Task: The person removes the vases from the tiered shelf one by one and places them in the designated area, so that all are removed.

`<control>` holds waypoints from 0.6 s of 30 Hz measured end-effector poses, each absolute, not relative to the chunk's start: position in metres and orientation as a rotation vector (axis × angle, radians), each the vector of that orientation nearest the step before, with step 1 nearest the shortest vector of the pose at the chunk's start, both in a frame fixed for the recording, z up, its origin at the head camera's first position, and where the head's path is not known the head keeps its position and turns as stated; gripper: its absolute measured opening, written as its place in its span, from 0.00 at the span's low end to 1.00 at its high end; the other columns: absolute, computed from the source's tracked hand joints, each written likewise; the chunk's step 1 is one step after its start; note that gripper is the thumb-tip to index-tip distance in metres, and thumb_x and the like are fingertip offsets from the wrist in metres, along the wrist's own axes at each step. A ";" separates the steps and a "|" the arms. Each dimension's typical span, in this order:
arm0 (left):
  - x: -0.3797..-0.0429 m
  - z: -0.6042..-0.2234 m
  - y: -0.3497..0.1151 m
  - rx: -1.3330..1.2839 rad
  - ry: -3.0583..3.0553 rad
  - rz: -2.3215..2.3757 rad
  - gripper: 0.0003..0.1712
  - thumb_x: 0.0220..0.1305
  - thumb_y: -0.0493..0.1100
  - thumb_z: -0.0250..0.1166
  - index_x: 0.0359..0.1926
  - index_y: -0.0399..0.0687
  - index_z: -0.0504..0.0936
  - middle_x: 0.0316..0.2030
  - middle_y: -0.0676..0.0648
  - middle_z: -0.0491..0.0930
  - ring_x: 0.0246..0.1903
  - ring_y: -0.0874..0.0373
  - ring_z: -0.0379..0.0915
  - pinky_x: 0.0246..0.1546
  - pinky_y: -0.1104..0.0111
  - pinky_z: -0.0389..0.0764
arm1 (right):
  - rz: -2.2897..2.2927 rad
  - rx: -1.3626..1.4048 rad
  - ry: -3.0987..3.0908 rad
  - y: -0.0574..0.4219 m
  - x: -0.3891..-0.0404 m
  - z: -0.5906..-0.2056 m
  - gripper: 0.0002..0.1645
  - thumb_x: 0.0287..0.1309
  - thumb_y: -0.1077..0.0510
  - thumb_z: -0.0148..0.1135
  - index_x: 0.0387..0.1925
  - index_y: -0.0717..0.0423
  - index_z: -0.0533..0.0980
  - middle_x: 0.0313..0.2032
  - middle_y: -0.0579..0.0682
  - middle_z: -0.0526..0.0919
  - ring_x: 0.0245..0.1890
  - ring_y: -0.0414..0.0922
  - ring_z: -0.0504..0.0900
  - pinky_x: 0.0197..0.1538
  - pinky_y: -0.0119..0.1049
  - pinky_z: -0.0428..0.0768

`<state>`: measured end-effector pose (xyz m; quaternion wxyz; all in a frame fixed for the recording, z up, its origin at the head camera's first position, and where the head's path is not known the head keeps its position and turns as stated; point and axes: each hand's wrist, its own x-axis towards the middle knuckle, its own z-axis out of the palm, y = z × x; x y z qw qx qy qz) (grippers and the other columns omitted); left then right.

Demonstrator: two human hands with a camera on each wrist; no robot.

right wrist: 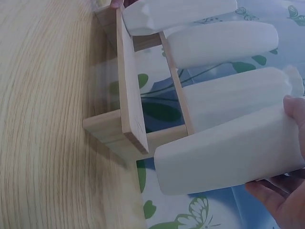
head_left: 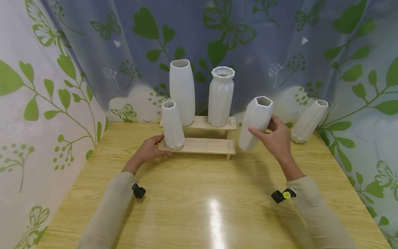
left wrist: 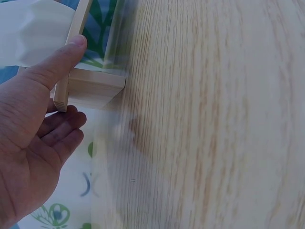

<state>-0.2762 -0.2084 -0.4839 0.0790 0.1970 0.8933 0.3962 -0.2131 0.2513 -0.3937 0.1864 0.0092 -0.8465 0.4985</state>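
Observation:
My right hand (head_left: 278, 141) grips a white faceted vase (head_left: 253, 121) with a five-sided mouth, thumb on its near side. The vase leans right, just off the right end of a two-step wooden stand (head_left: 208, 146). In the right wrist view the held vase (right wrist: 224, 152) overlaps the stand's corner. At the stand's left end, my left hand (head_left: 147, 151) holds the lower board; the left wrist view shows the thumb across the board (left wrist: 62, 93) and the fingers curled on its other side. A small white vase (head_left: 173, 129) stands on that lower step, right beside this hand.
On the upper step stand a tall smooth white vase (head_left: 182, 93) and a ribbed one with a scalloped rim (head_left: 221, 100). Another slim white vase (head_left: 309, 121) is at the table's back right. A patterned curtain (head_left: 192, 27) borders the wooden table (head_left: 186, 200) behind.

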 end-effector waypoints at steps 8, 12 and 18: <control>-0.277 -0.486 -0.209 0.601 2.687 1.176 0.52 0.59 0.53 0.78 0.77 0.39 0.63 0.73 0.36 0.66 0.71 0.36 0.62 0.69 0.42 0.68 | 1.386 -0.021 -2.383 0.264 -0.218 -0.397 0.48 0.53 0.43 0.79 0.70 0.58 0.71 0.59 0.60 0.82 0.56 0.54 0.82 0.45 0.26 0.82; -0.278 -0.487 -0.210 0.599 2.692 1.175 0.52 0.59 0.51 0.78 0.77 0.39 0.63 0.72 0.35 0.66 0.71 0.36 0.63 0.68 0.42 0.68 | 1.352 -0.081 -2.401 0.271 -0.219 -0.399 0.49 0.53 0.41 0.79 0.70 0.57 0.71 0.59 0.59 0.82 0.56 0.54 0.82 0.45 0.26 0.81; -0.277 -0.486 -0.209 0.593 2.693 1.175 0.52 0.59 0.51 0.78 0.77 0.39 0.63 0.72 0.35 0.66 0.71 0.35 0.63 0.68 0.42 0.68 | 1.312 -0.125 -2.408 0.282 -0.221 -0.402 0.49 0.53 0.39 0.78 0.71 0.56 0.71 0.60 0.59 0.82 0.57 0.54 0.82 0.52 0.44 0.83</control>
